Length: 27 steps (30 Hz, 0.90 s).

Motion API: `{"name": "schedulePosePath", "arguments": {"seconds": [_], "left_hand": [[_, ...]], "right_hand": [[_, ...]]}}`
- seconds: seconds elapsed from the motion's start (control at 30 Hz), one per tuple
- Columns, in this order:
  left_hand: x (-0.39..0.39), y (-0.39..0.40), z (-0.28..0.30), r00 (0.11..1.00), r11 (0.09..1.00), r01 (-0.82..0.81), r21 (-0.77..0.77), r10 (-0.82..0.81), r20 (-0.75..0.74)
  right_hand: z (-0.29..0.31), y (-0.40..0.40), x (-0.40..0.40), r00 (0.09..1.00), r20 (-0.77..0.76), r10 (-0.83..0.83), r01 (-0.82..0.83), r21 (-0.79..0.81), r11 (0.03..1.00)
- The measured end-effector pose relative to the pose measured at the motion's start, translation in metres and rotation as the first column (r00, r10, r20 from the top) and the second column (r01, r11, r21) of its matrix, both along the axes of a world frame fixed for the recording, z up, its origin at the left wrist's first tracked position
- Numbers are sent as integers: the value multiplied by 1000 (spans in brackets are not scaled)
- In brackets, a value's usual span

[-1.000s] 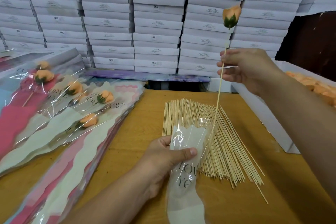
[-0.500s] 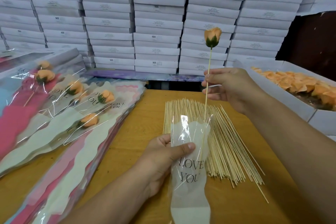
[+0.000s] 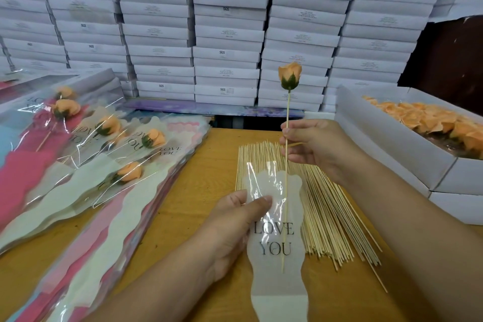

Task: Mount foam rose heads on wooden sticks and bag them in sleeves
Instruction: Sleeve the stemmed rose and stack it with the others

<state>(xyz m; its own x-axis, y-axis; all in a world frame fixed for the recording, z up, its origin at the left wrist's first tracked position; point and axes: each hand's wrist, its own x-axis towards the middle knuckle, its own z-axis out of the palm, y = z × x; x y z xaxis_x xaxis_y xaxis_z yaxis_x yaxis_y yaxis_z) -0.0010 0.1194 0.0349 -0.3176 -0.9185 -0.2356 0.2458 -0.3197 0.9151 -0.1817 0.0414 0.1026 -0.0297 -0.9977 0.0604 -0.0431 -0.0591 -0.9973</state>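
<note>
From where the head camera looks down, the left hand (image 3: pixel 236 219) holds the sleeve (image 3: pixel 277 238) by its upper edge, thumb on top and fingers beneath, pinching the clear front film; that seems meant to keep the mouth gaping so the stick can run in without snagging. The right hand (image 3: pixel 317 148) pinches the wooden stick (image 3: pixel 287 165) between thumb and curled fingers partway up its length, which keeps the foam rose head (image 3: pixel 290 76) upright above and leaves the lower part free to slide. The stick's lower end sits well inside the sleeve, past the "LOVE YOU" print, while the rose head is well above the mouth, so I judge the bagging about half done. The loose sticks (image 3: pixel 326 212) lie fanned on the table (image 3: pixel 209 165) just behind, within easy reach; finished bagged roses (image 3: pixel 109 138) are stacked to the left, and the box of rose heads (image 3: pixel 428 123) waits at the right.
</note>
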Motion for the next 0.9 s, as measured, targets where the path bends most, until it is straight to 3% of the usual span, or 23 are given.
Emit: {"name": "schedulePosePath", "arguments": {"seconds": [0.23, 0.43, 0.9], "left_hand": [[3, -2, -4, 999, 999, 47, -11, -47, 1], [1, -4, -9, 999, 999, -22, -34, 23, 41], [4, -6, -9, 998, 998, -57, -19, 58, 20]], "right_hand": [[-9, 5, 5, 1000, 15, 6, -7, 18, 1000], [-10, 6, 8, 998, 55, 9, -11, 28, 1000], [-22, 14, 16, 997, -45, 67, -63, 72, 995]]}}
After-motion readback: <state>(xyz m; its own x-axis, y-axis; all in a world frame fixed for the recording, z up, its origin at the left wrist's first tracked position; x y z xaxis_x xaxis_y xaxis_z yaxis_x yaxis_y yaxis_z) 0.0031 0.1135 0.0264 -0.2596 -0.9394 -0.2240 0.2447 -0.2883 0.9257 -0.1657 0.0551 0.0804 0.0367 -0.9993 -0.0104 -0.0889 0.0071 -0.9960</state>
